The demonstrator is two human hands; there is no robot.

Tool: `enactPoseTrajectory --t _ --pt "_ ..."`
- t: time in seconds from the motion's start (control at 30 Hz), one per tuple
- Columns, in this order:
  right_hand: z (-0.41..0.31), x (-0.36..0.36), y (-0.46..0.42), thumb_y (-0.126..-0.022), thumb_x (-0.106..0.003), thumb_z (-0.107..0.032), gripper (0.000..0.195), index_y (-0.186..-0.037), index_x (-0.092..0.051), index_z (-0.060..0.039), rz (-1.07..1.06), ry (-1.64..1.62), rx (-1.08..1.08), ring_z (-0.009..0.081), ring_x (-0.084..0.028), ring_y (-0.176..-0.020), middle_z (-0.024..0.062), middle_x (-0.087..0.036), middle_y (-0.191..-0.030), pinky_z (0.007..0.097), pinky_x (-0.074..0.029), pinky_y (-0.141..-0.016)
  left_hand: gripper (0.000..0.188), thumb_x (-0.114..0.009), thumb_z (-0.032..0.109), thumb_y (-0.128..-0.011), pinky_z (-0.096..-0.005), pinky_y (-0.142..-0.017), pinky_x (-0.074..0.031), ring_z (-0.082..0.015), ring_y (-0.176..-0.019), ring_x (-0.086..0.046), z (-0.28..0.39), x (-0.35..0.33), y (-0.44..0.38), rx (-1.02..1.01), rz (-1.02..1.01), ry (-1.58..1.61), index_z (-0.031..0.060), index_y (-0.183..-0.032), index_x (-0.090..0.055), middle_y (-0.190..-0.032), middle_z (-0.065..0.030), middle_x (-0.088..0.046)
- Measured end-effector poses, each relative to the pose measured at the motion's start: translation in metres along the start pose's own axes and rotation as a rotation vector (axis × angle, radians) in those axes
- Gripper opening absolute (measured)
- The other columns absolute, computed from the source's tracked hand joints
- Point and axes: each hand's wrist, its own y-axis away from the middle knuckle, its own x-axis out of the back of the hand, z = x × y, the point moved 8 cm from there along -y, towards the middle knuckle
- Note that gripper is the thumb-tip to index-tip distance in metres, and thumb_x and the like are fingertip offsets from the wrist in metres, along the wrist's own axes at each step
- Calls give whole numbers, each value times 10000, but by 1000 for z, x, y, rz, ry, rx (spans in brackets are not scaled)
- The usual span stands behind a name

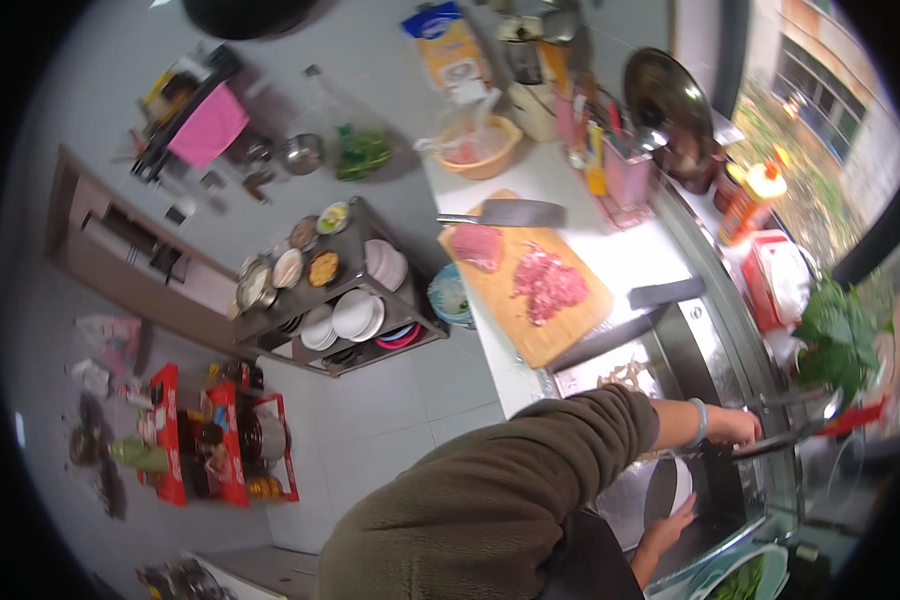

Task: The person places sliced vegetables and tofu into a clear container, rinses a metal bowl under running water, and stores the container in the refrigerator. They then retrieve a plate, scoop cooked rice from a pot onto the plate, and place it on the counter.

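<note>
My left hand, with a pale bangle on its wrist, reaches across the sink and curls at the metal faucet. Its fingertips are partly hidden. Lower in the view, my right hand holds a white bowl by its side, tilted over the steel basin. Pale strips of food lie in the other part of the sink, partly behind my left sleeve. Beside the sink, a wooden cutting board carries a slab of raw meat, a heap of chopped meat and a cleaver.
A dark flat bar lies at the sink's edge. Behind the board stand a peach basin and a pink utensil holder. Bottles and a leafy plant line the windowsill. A teal basin holds greens.
</note>
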Motion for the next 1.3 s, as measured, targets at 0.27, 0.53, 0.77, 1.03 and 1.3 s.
enactPoseTrajectory --t 0.27,0.53,0.77,1.03,1.3 --pt "31 9 -13 -785 -460 -15 600 -1379 -396 41 -56 -454 262 310 -498 -1226 201 -500 -1340 382 -398 -1008 272 -628 134 -689 -493 -750 -523 -394 -884 -660 -24 100 122 -123 497 -1016 -3 -915 -696 -936 -230 -671" --pt "-56 7 -21 -792 -448 19 569 -1361 -431 23 -23 -210 526 323 -510 -1208 201 -527 -1305 370 -381 -1015 197 -586 109 -705 -471 -725 -497 -374 -820 -636 -135 155 294 -274 654 -566 -12 -843 -657 -851 -218 -660" --pt "-118 0 -7 -804 -400 -51 565 -1368 -434 -31 109 -267 559 356 -563 -1115 215 -524 -1294 440 -487 -906 231 -661 185 -737 -407 -698 -502 -317 -770 -639 -224 205 431 -185 906 -480 12 -891 -651 -834 -168 -668" --pt "-349 -144 227 -715 -553 31 687 -1371 -351 9 -659 -1092 3 298 -578 -1080 176 -528 -1220 429 -563 -831 480 -633 394 -872 -385 -824 -492 -178 -1021 -578 -306 198 758 -268 875 381 65 -1212 -551 -1120 -38 -619" --pt "-610 -284 519 -799 -548 61 492 -1278 -438 81 -1435 -959 326 284 -619 -1017 190 -578 -1172 385 -526 -873 605 -607 277 -920 -429 -972 -477 -269 -1191 -531 -365 173 1000 -749 1048 928 15 -1399 -348 -1299 -110 -532"
